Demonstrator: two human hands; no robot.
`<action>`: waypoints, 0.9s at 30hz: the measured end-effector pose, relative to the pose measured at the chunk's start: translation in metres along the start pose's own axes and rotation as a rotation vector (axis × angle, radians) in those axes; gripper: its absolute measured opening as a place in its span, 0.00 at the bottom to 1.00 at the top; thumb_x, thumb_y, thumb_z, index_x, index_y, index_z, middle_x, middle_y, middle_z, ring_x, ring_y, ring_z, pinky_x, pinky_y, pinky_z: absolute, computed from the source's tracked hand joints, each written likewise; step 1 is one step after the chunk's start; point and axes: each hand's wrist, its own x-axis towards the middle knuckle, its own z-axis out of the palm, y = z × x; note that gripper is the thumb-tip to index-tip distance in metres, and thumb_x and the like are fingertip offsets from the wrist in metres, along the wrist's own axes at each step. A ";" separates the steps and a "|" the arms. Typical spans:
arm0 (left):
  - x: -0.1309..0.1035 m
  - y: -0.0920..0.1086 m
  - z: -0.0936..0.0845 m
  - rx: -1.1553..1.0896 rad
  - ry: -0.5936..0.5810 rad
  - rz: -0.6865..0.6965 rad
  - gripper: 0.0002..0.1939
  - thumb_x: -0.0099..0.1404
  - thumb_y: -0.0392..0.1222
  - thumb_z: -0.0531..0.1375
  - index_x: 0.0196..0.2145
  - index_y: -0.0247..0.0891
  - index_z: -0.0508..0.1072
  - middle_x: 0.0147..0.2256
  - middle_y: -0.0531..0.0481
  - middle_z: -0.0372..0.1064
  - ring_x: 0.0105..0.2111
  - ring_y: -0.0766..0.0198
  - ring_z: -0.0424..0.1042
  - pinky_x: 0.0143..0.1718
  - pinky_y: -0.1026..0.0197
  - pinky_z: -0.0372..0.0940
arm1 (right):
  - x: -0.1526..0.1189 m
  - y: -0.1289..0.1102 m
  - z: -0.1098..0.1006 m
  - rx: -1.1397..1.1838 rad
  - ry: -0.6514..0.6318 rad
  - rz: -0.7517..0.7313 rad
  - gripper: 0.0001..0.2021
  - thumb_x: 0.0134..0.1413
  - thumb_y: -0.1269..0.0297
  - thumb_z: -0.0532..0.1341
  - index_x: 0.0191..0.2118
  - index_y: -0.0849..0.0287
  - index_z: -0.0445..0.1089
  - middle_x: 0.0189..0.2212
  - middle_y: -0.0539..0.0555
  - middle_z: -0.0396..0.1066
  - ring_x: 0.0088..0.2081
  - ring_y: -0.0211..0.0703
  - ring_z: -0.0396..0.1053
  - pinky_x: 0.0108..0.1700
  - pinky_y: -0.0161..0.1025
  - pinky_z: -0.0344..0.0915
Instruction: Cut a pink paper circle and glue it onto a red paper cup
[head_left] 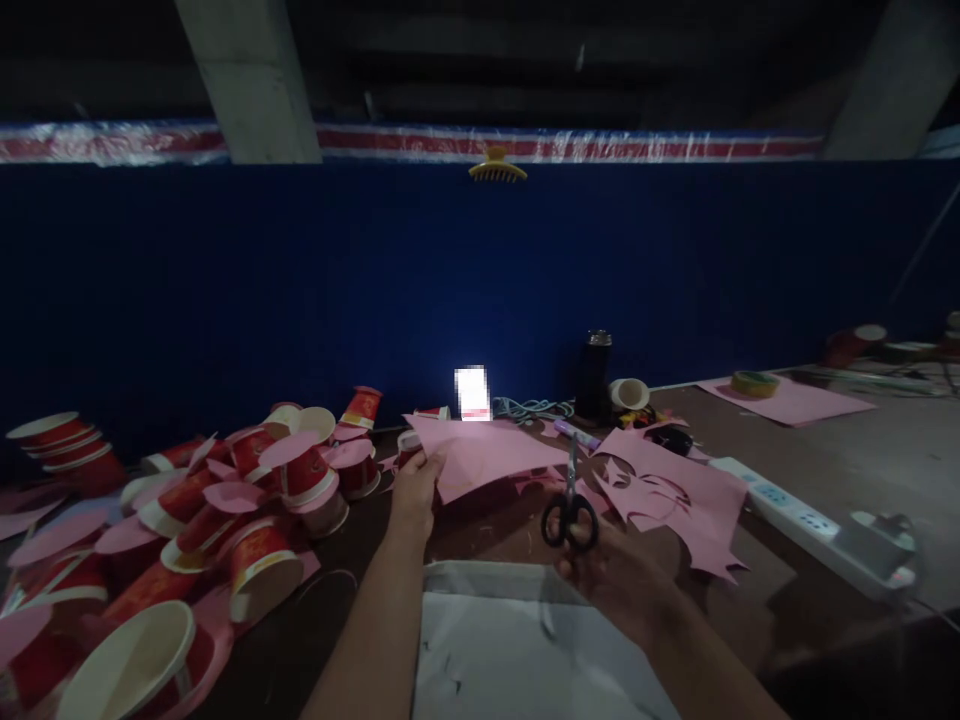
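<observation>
In the lower centre, the left hand clamps a pink paper sheet between its fingers. The right hand has its fingers closed on black-handled metal scissors.

No legible text, label, brand or number. Marks seen, none readable: gold print on the red cup at near left and on the small tilted cup farther back; lit screen at far centre, pixelated, with a pinkish band low down; purple-and-white stick right of the screen, markings too small; white power strip at right, any lettering too blurred.
</observation>
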 end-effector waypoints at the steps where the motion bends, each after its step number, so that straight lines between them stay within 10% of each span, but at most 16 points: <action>1: -0.003 0.007 0.000 -0.094 0.038 0.062 0.20 0.50 0.44 0.65 0.40 0.32 0.73 0.33 0.46 0.75 0.35 0.62 0.74 0.40 0.59 0.68 | 0.002 0.000 0.003 -0.003 -0.007 -0.010 0.12 0.44 0.64 0.66 0.39 0.49 0.71 0.34 0.50 0.68 0.30 0.34 0.64 0.31 0.31 0.63; 7: -0.031 0.036 0.002 -0.297 0.142 0.324 0.23 0.52 0.40 0.64 0.47 0.40 0.69 0.39 0.49 0.74 0.42 0.61 0.73 0.44 0.60 0.67 | 0.024 -0.001 0.032 -0.138 -0.069 -0.048 0.21 0.41 0.66 0.68 0.45 0.52 0.68 0.32 0.51 0.70 0.27 0.33 0.66 0.26 0.29 0.60; 14: -0.025 0.013 -0.012 -0.370 -0.108 -0.255 0.17 0.51 0.30 0.60 0.41 0.30 0.71 0.33 0.43 0.75 0.36 0.55 0.75 0.39 0.54 0.70 | 0.068 0.012 0.070 -0.166 -0.057 -0.128 0.23 0.41 0.62 0.67 0.47 0.54 0.67 0.32 0.50 0.71 0.25 0.33 0.66 0.21 0.27 0.56; 19: -0.025 0.003 -0.014 -0.317 -0.266 -0.415 0.14 0.55 0.35 0.61 0.40 0.28 0.71 0.34 0.39 0.74 0.37 0.55 0.75 0.41 0.55 0.69 | 0.103 0.023 0.076 -0.065 0.107 -0.259 0.23 0.43 0.56 0.66 0.47 0.52 0.68 0.24 0.45 0.65 0.22 0.29 0.59 0.19 0.26 0.54; 27: -0.009 0.017 -0.016 -0.578 0.087 -0.014 0.13 0.62 0.42 0.58 0.42 0.32 0.72 0.39 0.41 0.74 0.44 0.58 0.72 0.47 0.56 0.67 | 0.101 0.038 0.064 -0.212 0.089 -0.275 0.27 0.40 0.56 0.68 0.50 0.54 0.68 0.29 0.49 0.70 0.29 0.35 0.66 0.26 0.29 0.60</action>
